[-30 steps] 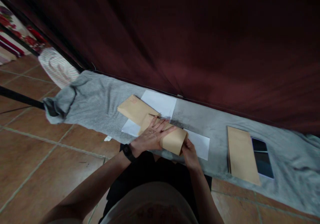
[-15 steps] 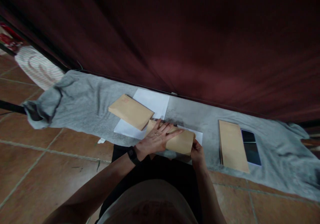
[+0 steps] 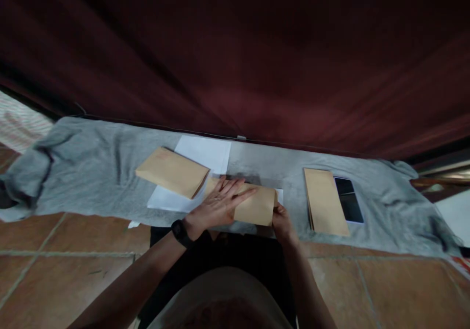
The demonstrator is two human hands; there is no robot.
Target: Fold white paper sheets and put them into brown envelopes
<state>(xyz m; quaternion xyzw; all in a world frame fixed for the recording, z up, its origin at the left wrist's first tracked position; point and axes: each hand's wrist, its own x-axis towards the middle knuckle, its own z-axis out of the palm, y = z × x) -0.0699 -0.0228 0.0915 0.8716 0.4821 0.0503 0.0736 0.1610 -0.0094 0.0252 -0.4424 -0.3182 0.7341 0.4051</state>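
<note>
The middle envelope (image 3: pixel 257 207) lay before the person, near the front edge of the grey cloth (image 3: pixel 279 158). The left hand (image 3: pixel 220 202) pressed on it with fingers fanned wide, while the right hand (image 3: pixel 282 221) had its fingers drawn narrow at the right end, apparently pinching the paper (whether any fingertip reached inside, I could not tell). A second envelope (image 3: pixel 172 172) lay to the left, partly over white sheets (image 3: pixel 205 150); a brown stack (image 3: pixel 326 201) lay apart to the right, beside a phone (image 3: pixel 348 199). The step in hand looked like steadying the paper while working its end; the next move seemed to call for even left-palm pressure and a light right-hand touch, to avoid creasing.
</note>
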